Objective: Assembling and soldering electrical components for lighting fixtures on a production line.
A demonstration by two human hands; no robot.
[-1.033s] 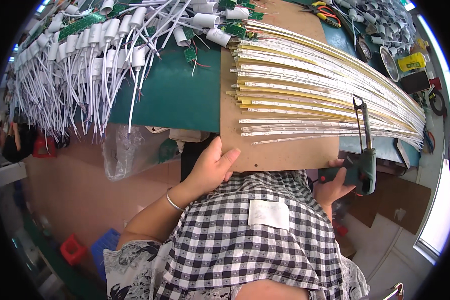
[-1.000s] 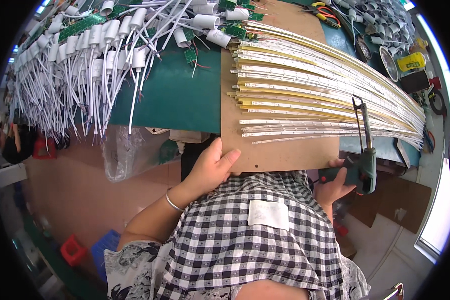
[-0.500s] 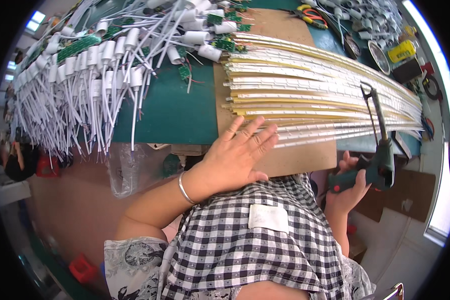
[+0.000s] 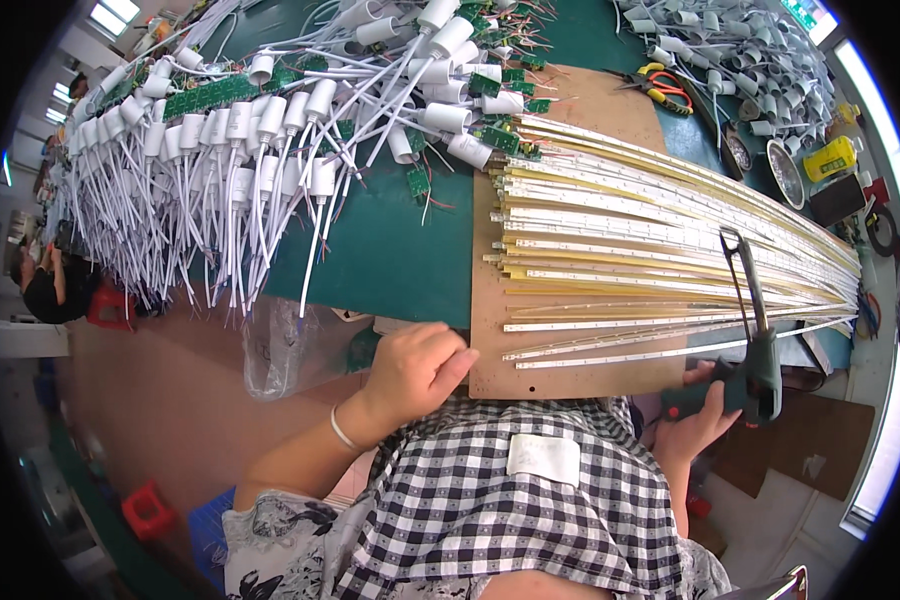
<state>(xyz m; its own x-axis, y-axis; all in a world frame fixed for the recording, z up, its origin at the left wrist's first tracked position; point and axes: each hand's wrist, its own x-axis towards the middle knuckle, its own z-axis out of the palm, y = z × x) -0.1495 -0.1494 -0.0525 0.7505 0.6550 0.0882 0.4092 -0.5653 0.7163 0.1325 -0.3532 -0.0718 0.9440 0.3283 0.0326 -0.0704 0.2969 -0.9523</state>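
LED strips point(image 4: 620, 225) lie on the brown board point(image 4: 590, 384). Left of it, the left hand point(image 4: 415, 370) is curled, its grip unclear; right, the right hand point(image 4: 692, 432) grasps a soldering gun point(image 4: 763, 378).

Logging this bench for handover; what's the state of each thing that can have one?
Left hand: fingers curled, beside the brown board
Right hand: closed around the soldering gun
Soldering gun: held, tip away from body
LED strips: fanned across the board
White caps: piled, cords hanging past the green table's edge
Pliers: lying, handles apart
Clear plastic bag: crumpled
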